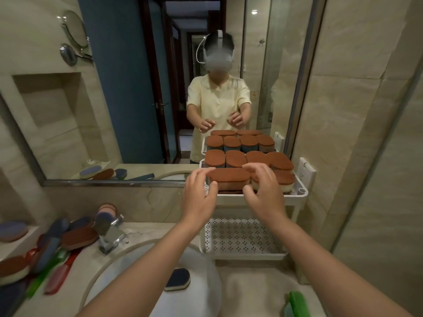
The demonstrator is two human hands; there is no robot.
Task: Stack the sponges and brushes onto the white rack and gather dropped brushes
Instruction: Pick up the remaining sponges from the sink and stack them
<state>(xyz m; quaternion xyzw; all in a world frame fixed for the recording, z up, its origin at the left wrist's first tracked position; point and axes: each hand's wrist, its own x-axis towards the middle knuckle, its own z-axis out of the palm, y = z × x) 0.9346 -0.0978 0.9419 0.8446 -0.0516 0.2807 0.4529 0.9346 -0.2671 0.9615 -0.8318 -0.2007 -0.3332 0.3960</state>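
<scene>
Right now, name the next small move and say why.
Probably seat the brown-topped sponge flat in the front row of the white rack, then release. The left hand and right hand grip its ends, and loose sponges wait beside the faucet.

Between the left grip (198, 195) and right grip (263, 191), the sponge (229, 177) is rust-brown on top and pale beige below. Beneath both, the white rack (242, 239) carries a small diamond-hole pattern. Below the left grip lies a navy-and-cream sponge (178, 279); far to its left lie a red brush (59, 278) and a green brush (36, 286).
</scene>
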